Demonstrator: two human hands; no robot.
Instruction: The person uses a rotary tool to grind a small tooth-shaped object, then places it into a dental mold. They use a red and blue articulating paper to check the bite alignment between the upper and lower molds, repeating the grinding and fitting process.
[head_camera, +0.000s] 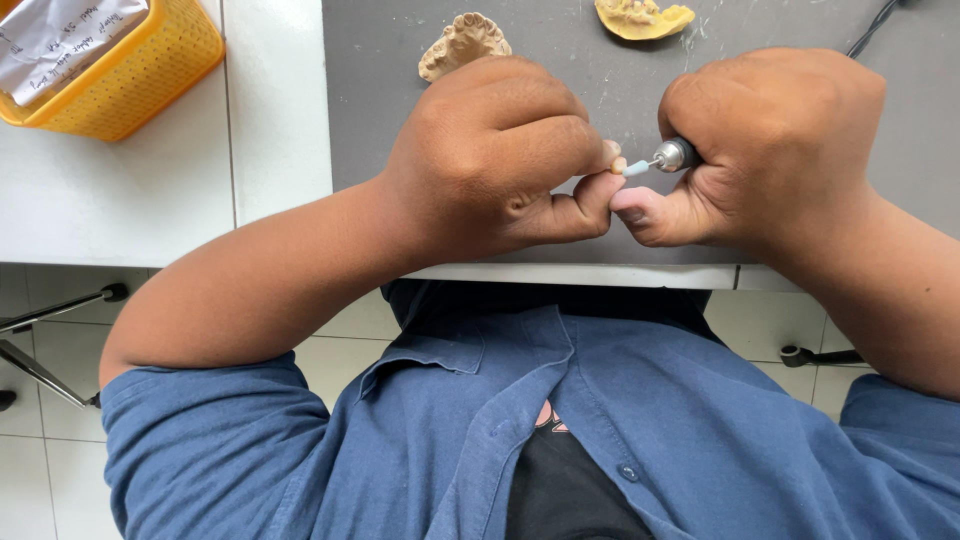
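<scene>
Piece pinched in left hand (490, 160) hidden by curled fingers; right hand (770, 150) fisted round rotary tool (668, 157), its tip at left fingertips (612, 152)

Yellow plastic mesh basket (130, 80) at far left corner of my white tabletop (150, 190), cut off by frame edge. Inside it, crumpled white paper slip (60, 35) with handwriting in dark ink. I see no screens, signs or other packages.
</scene>
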